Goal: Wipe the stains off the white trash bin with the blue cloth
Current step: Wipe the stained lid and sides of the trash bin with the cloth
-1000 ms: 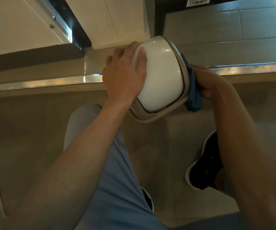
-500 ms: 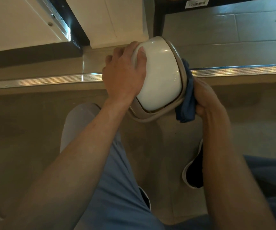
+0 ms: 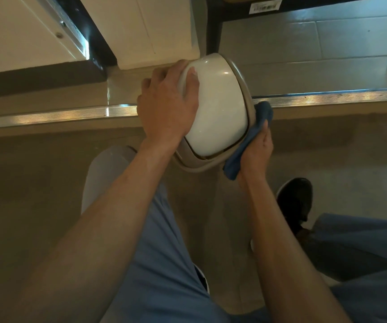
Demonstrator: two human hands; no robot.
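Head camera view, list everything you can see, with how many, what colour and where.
white plastic trash bin: one, white with beige rim, centre, held between both hands
blue cloth: one, blue, against the bin's right side
metal floor strip: one, silver, across the floor
white cabinet: one, upper left
barcode label: one, white, top edge
black shoe: one, lower right
blue trousers: one pair, bottom
left hand: grips the bin's left side
right hand: holds the cloth
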